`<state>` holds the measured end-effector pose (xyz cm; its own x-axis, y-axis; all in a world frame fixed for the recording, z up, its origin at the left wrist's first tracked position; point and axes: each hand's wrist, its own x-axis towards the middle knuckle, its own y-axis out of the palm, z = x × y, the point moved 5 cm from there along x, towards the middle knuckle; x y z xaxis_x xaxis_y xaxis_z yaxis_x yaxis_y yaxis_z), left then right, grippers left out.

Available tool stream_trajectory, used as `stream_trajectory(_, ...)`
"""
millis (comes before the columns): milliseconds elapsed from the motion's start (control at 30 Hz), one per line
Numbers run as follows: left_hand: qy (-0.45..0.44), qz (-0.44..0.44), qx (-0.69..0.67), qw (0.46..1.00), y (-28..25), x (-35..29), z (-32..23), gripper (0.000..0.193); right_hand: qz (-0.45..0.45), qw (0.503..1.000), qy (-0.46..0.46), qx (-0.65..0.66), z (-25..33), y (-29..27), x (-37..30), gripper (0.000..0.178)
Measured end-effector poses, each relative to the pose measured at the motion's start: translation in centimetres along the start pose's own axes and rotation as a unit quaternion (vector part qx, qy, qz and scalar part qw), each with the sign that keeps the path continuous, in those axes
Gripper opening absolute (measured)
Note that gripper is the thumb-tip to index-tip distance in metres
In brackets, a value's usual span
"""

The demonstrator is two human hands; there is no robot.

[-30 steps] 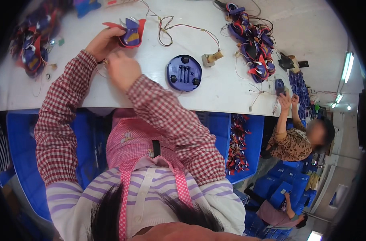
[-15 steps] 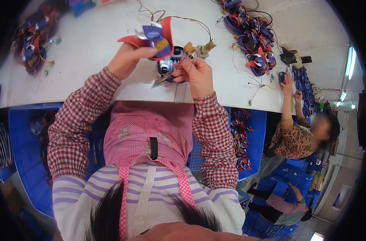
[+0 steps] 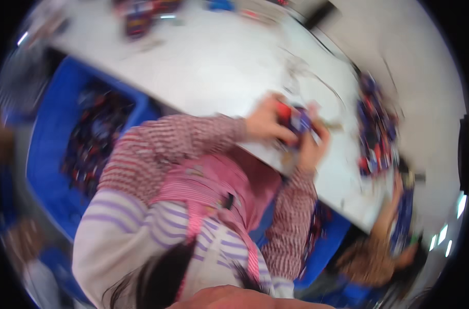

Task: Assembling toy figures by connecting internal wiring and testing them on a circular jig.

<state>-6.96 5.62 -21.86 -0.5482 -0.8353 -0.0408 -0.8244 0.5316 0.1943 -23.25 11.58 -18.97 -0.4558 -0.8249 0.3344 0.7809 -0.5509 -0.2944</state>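
Both hands are close together at the table's front edge, smeared by motion. Between them is a purple and red plastic toy shell [image 3: 300, 121], with wires trailing off behind it. My left hand [image 3: 268, 119] is closed on its red and purple left side, thumb across the near face. My right hand [image 3: 315, 143] is closed round the shell's right side, fingers bent against it. Whether the shell sits on the dark base part seen earlier is hidden by the blur and the fingers.
On the white table [image 3: 203, 62], a pile of similar purple and red toy parts [image 3: 374, 129] lies to the right, another [image 3: 139, 18] far left. Below the edge stands a blue bin [image 3: 54, 170] full of parts. A person in a patterned brown top [image 3: 366, 260] works at the right.
My view has swung, so the table now slants down to the right. The hands have come together; the shell, held up by my left hand before, is now between both hands.
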Motion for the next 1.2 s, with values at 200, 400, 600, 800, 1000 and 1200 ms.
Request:
stream_trajectory(200,0.151,-0.03,-0.261,0.953,-3.2,-8.4,-9.3,0.046,0.126,0.988,0.026,0.081,13.1,4.8,-2.3,0.031)
stream_trajectory(400,0.188,-0.172,-0.22,0.942,-20.9,-22.2,-14.7,0.045,0.428,0.868,0.015,0.251,22.4,16.7,-6.9,0.038)
stream_trajectory(600,0.157,-0.4,-0.056,0.901,-39.1,-40.8,-11.1,0.051,0.46,0.863,0.087,0.189,19.5,21.6,-7.7,0.039)
stream_trajectory(800,0.013,-0.526,-0.07,0.848,-48.9,-48.2,7.0,0.041,0.445,0.876,0.153,0.109,16.2,20.5,-8.8,0.04)
stream_trajectory(1000,-0.1,-0.526,-0.122,0.836,-51.2,-50.1,16.8,0.038,0.47,0.842,0.188,0.187,13.5,18.3,-6.9,0.032)
stream_trajectory(1200,-0.397,-0.616,0.315,0.603,-52.9,-51.6,14.9,0.061,0.349,0.936,-0.006,0.047,11.8,10.4,-3.1,0.027)
